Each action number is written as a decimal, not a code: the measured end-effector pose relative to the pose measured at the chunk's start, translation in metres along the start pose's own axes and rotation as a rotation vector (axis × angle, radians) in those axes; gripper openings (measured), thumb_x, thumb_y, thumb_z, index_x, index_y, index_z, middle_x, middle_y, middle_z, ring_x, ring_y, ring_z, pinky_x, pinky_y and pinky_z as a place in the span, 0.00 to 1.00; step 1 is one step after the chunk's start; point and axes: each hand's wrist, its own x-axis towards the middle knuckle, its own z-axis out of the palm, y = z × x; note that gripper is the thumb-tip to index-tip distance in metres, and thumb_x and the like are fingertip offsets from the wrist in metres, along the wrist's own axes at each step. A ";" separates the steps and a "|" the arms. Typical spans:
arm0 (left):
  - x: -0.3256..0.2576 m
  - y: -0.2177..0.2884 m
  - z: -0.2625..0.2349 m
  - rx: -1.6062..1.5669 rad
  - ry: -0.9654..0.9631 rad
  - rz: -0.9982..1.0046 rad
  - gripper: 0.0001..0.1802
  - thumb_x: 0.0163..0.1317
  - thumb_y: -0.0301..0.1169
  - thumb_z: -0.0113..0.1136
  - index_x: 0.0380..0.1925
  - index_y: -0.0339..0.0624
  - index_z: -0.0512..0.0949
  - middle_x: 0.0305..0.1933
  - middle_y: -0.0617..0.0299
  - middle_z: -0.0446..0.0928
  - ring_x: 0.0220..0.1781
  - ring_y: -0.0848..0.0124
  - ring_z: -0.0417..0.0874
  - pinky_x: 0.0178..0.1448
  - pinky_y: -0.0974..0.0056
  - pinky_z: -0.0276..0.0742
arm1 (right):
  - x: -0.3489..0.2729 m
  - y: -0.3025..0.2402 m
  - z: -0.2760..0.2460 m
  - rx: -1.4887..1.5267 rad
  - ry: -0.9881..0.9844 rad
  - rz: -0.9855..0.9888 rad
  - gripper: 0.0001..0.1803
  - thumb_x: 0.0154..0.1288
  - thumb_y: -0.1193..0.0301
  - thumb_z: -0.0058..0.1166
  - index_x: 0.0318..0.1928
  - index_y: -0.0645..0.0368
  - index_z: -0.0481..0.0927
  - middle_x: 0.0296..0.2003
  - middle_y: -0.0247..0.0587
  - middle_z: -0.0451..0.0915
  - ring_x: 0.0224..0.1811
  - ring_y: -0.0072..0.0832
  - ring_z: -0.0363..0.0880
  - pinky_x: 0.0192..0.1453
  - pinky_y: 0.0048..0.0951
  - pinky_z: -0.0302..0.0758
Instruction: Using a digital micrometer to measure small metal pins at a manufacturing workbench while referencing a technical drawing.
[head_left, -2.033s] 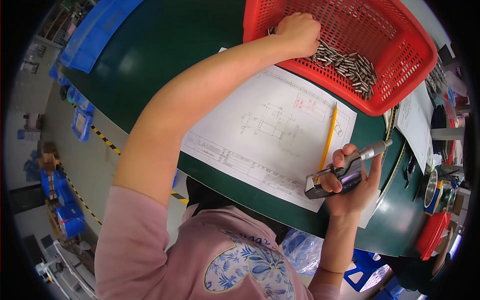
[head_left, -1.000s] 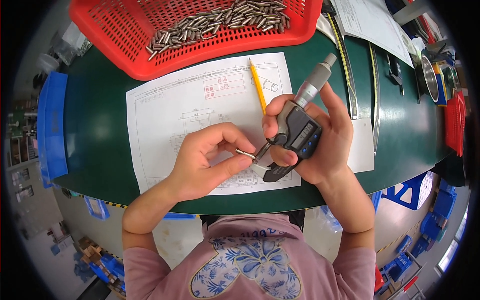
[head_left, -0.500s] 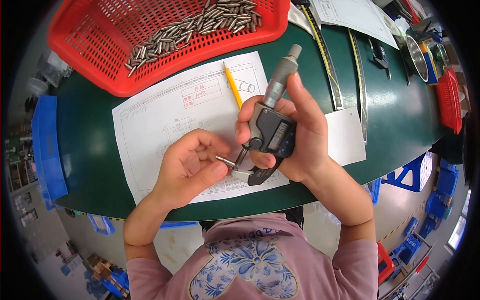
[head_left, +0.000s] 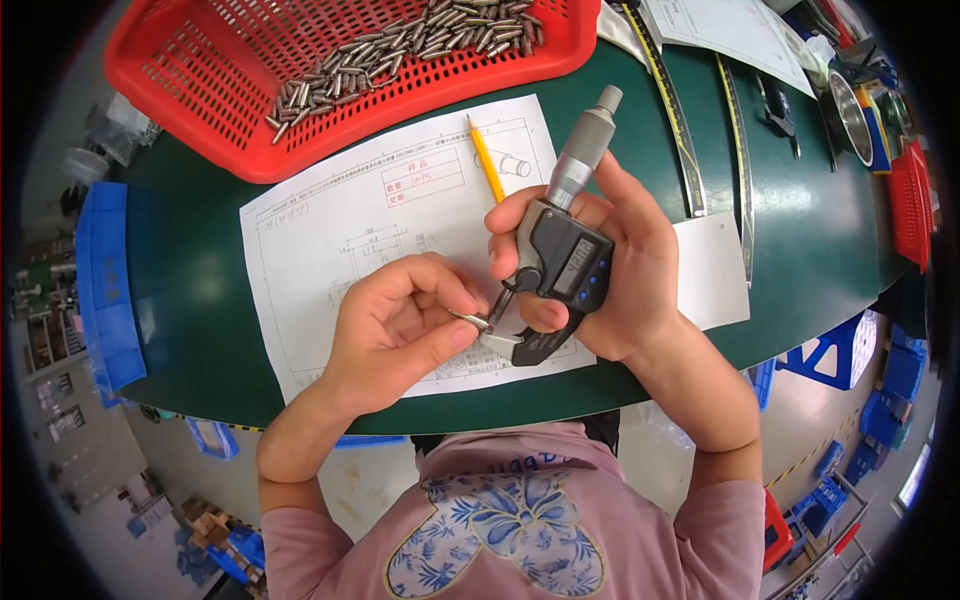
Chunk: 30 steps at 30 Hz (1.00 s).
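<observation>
In my right hand (head_left: 625,255) I grip a digital micrometer (head_left: 565,255), its thimble pointing up and away, its curved frame toward me. Between thumb and fingers of my left hand (head_left: 400,330), a small metal pin (head_left: 472,320) is pinched. One end of the pin sits at the gap between the micrometer's measuring faces; whether both faces touch it I cannot tell. Beneath both hands lies a technical drawing sheet (head_left: 320,235) with a red stamped box. A yellow pencil (head_left: 486,160) rests on the sheet, just beyond my right fingers.
A red perforated basket (head_left: 230,130) with many metal pins (head_left: 400,50) stands at the far left of the green table (head_left: 800,230). Two steel rulers (head_left: 672,110), a caliper (head_left: 778,110) and a metal bowl (head_left: 848,118) lie to the right. A blue bin (head_left: 108,290) borders the left edge.
My left fingers have closed in on the pin, and its angle at the micrometer's gap has shifted. The whole view has slid slightly, and the micrometer's display reading differs.
</observation>
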 end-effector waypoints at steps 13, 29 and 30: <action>0.002 -0.001 -0.001 0.010 -0.013 0.009 0.10 0.52 0.15 0.51 0.35 0.34 0.68 0.41 0.57 0.69 0.43 0.74 0.72 0.45 0.71 0.70 | 0.003 0.002 0.001 -0.080 0.032 -0.007 0.37 0.57 0.38 0.29 0.32 0.64 0.73 0.23 0.44 0.74 0.13 0.24 0.66 0.13 0.18 0.62; 0.000 0.017 -0.017 0.282 0.184 0.300 0.08 0.52 0.24 0.55 0.32 0.36 0.69 0.33 0.60 0.69 0.34 0.72 0.73 0.40 0.70 0.69 | -0.035 -0.045 -0.005 -0.304 0.116 -0.247 0.27 0.60 0.52 0.37 0.44 0.66 0.67 0.29 0.47 0.75 0.12 0.29 0.71 0.17 0.24 0.69; -0.004 0.023 -0.025 0.312 0.269 0.333 0.08 0.52 0.26 0.55 0.32 0.37 0.68 0.32 0.61 0.68 0.34 0.72 0.72 0.39 0.71 0.69 | -0.048 -0.059 -0.014 -0.321 0.154 -0.320 0.21 0.58 0.59 0.42 0.42 0.65 0.67 0.29 0.47 0.74 0.14 0.28 0.72 0.16 0.24 0.70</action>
